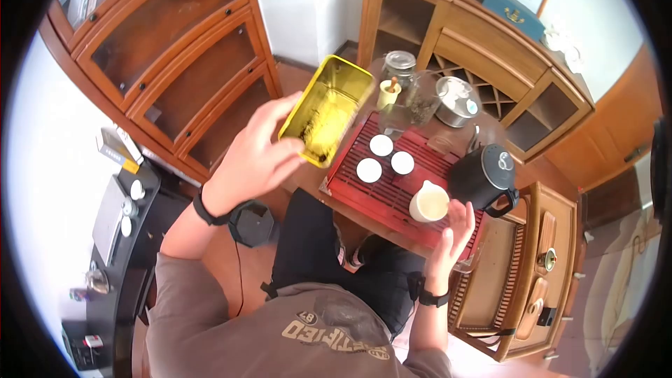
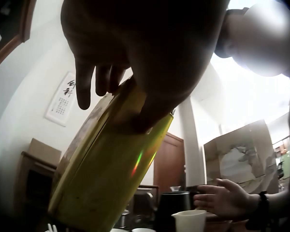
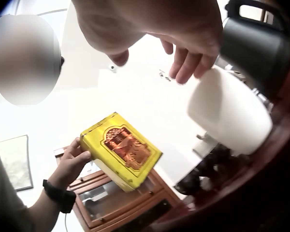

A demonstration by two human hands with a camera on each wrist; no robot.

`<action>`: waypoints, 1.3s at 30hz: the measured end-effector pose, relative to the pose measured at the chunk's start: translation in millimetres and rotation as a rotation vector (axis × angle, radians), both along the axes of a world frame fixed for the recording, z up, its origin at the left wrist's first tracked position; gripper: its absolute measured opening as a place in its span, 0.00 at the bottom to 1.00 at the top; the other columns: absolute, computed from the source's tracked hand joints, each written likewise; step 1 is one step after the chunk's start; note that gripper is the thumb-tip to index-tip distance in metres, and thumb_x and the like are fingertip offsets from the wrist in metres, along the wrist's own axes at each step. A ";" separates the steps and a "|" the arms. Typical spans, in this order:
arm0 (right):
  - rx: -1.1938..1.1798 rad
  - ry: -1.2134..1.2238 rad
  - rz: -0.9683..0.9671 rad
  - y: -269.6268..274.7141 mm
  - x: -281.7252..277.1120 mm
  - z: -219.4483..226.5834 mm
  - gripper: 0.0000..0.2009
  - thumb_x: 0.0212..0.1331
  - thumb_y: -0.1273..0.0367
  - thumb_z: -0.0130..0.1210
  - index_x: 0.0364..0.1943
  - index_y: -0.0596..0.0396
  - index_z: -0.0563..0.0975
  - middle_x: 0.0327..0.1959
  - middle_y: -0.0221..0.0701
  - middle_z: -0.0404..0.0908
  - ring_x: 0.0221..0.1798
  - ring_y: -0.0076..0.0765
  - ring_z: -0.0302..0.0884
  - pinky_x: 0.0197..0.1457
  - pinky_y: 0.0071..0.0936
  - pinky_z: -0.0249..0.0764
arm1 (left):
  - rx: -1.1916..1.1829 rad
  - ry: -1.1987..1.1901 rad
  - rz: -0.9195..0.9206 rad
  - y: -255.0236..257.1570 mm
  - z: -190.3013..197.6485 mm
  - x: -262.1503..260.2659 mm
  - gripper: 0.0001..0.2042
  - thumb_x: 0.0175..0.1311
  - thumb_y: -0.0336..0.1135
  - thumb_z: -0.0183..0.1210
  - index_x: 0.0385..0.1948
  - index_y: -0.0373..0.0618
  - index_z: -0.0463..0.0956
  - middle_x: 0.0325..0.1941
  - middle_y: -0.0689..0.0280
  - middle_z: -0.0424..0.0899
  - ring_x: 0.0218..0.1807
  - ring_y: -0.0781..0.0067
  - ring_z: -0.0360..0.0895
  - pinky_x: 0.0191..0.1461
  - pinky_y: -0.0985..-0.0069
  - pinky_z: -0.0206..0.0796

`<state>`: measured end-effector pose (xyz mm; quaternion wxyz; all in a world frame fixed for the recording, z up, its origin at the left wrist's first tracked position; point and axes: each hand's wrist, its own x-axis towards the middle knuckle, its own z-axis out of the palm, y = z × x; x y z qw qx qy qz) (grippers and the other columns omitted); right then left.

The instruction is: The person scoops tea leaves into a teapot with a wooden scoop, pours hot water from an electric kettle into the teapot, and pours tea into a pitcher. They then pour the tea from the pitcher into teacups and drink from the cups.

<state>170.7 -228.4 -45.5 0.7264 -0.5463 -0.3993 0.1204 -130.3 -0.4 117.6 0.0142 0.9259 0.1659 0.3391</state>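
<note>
A yellow tin (image 1: 334, 91) with no lid on is gripped by my left hand (image 1: 255, 147), thumb on one side and fingers on the other. Dark bits like loose tea leaves lie inside it. Held tilted above the left end of the red tea tray (image 1: 381, 194), the tin shows a patterned label (image 3: 128, 150) in the right wrist view. My right hand (image 1: 448, 241) holds nothing, its fingers loosely extended beside a white pitcher (image 1: 418, 208) with pale liquid in it. Three white cups (image 1: 369, 170) stand on the tray.
A black kettle (image 1: 472, 178) stands at the tray's right end. Behind the tray are a steel pot (image 1: 456, 113), a glass jar (image 1: 400, 63) and a small yellow holder (image 1: 387, 96). Wooden cabinets (image 1: 182, 63) line the room, and a wooden side shelf (image 1: 483, 294) is at the right.
</note>
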 end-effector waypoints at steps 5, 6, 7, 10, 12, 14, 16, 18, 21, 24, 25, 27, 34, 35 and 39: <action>-0.189 -0.130 0.274 0.5 -55.3 47.2 0.42 0.63 0.68 0.67 0.78 0.61 0.56 0.60 0.41 0.75 0.65 0.43 0.74 0.75 0.45 0.64 | -0.096 0.056 -0.077 -62.2 -7.0 -17.1 0.34 0.57 0.27 0.67 0.69 0.34 0.66 0.71 0.45 0.72 0.68 0.41 0.74 0.68 0.56 0.72; -0.193 -0.281 0.267 1.8 -57.7 54.1 0.43 0.60 0.69 0.69 0.78 0.61 0.57 0.60 0.43 0.76 0.65 0.44 0.74 0.74 0.46 0.65 | -0.326 0.032 -0.035 -75.3 -4.7 -18.7 0.33 0.54 0.25 0.67 0.67 0.40 0.70 0.71 0.44 0.72 0.69 0.41 0.73 0.70 0.56 0.70; -0.204 -0.242 0.284 -0.5 -63.6 56.6 0.44 0.60 0.68 0.70 0.78 0.61 0.57 0.59 0.45 0.76 0.65 0.46 0.73 0.74 0.46 0.65 | -0.552 0.007 0.008 -82.9 -1.3 -18.9 0.33 0.50 0.24 0.68 0.65 0.46 0.74 0.71 0.43 0.72 0.70 0.41 0.72 0.72 0.56 0.67; -0.167 -0.201 0.377 -2.2 -75.7 60.2 0.46 0.58 0.65 0.72 0.78 0.61 0.57 0.67 0.50 0.70 0.66 0.52 0.72 0.74 0.49 0.63 | -0.402 -0.003 -0.163 -85.9 -7.2 -17.1 0.43 0.51 0.25 0.67 0.75 0.39 0.62 0.65 0.45 0.78 0.60 0.46 0.81 0.62 0.62 0.75; -0.209 -0.363 0.363 -4.9 -73.8 55.0 0.46 0.56 0.64 0.73 0.76 0.61 0.58 0.70 0.51 0.67 0.71 0.56 0.67 0.75 0.52 0.61 | -0.378 -0.085 -0.281 -88.5 -9.4 -13.0 0.41 0.50 0.25 0.68 0.72 0.35 0.66 0.62 0.47 0.81 0.50 0.50 0.87 0.51 0.68 0.81; -0.246 -0.363 0.361 -7.8 -75.1 55.1 0.45 0.56 0.64 0.73 0.76 0.61 0.59 0.71 0.51 0.66 0.73 0.58 0.65 0.76 0.53 0.60 | -0.404 -0.083 -0.311 -89.2 -9.5 -14.0 0.40 0.50 0.25 0.68 0.71 0.34 0.67 0.62 0.47 0.81 0.50 0.50 0.86 0.52 0.68 0.81; -0.366 -0.340 0.435 -14.5 -72.9 48.1 0.44 0.55 0.64 0.73 0.75 0.60 0.61 0.73 0.51 0.65 0.74 0.60 0.64 0.77 0.52 0.58 | -0.419 -0.094 -0.328 -92.5 -8.6 -16.3 0.36 0.50 0.26 0.68 0.67 0.33 0.72 0.60 0.48 0.82 0.49 0.51 0.86 0.51 0.67 0.81; -0.479 -0.135 0.594 -25.6 -71.8 49.0 0.45 0.55 0.64 0.73 0.75 0.60 0.61 0.74 0.50 0.64 0.75 0.61 0.64 0.78 0.52 0.58 | -0.326 -0.122 -0.372 -92.5 -2.6 -14.1 0.34 0.50 0.27 0.68 0.65 0.32 0.74 0.59 0.48 0.82 0.49 0.51 0.86 0.50 0.67 0.82; -0.368 -0.583 0.699 -38.0 -64.0 21.8 0.47 0.54 0.65 0.74 0.77 0.60 0.59 0.76 0.52 0.62 0.76 0.62 0.64 0.77 0.52 0.60 | 0.037 -0.145 -0.585 -85.7 5.5 -9.4 0.13 0.50 0.26 0.62 0.37 0.57 0.79 0.72 0.46 0.68 0.47 0.47 0.80 0.33 0.64 0.78; -0.402 -0.533 0.688 -50.1 -65.5 18.5 0.47 0.54 0.65 0.74 0.78 0.60 0.59 0.76 0.53 0.62 0.76 0.62 0.64 0.77 0.52 0.60 | 0.073 -0.294 -0.544 -99.6 1.4 1.8 0.13 0.48 0.29 0.62 0.36 0.59 0.80 0.68 0.49 0.70 0.49 0.51 0.78 0.32 0.60 0.78; -0.409 -0.522 0.677 -52.3 -64.5 18.8 0.48 0.54 0.65 0.74 0.78 0.60 0.59 0.75 0.53 0.62 0.76 0.62 0.63 0.77 0.52 0.60 | 0.093 -0.364 -0.536 -101.5 2.1 6.5 0.16 0.45 0.29 0.62 0.40 0.58 0.81 0.64 0.49 0.72 0.46 0.52 0.79 0.33 0.60 0.78; -0.415 -0.501 0.653 -55.0 -63.1 19.6 0.48 0.54 0.66 0.74 0.78 0.60 0.58 0.75 0.54 0.62 0.76 0.62 0.63 0.77 0.52 0.61 | 0.112 -0.432 -0.531 -103.1 3.8 9.3 0.20 0.42 0.29 0.62 0.43 0.56 0.82 0.61 0.49 0.74 0.43 0.53 0.79 0.34 0.61 0.77; -0.400 -0.434 0.558 -52.2 -60.4 27.9 0.49 0.54 0.66 0.74 0.79 0.59 0.57 0.75 0.55 0.62 0.76 0.62 0.63 0.77 0.53 0.61 | -0.479 -0.269 -0.488 -97.4 11.9 -10.2 0.33 0.36 0.26 0.63 0.57 0.44 0.78 0.61 0.43 0.78 0.42 0.49 0.84 0.42 0.63 0.77; -0.388 -0.427 0.541 -49.3 -59.8 30.3 0.49 0.54 0.66 0.74 0.79 0.59 0.57 0.75 0.55 0.62 0.76 0.62 0.63 0.77 0.53 0.61 | -0.319 -0.196 -0.421 -85.9 11.6 -12.3 0.27 0.42 0.26 0.64 0.52 0.43 0.78 0.62 0.41 0.77 0.50 0.45 0.81 0.48 0.62 0.77; 0.012 -0.294 0.510 2.0 -68.3 52.5 0.48 0.58 0.73 0.70 0.81 0.49 0.52 0.74 0.56 0.62 0.68 0.55 0.75 0.60 0.43 0.79 | -0.095 -0.181 -0.158 -46.8 -2.9 4.7 0.12 0.60 0.28 0.70 0.40 0.47 0.75 0.72 0.36 0.67 0.70 0.31 0.72 0.67 0.54 0.71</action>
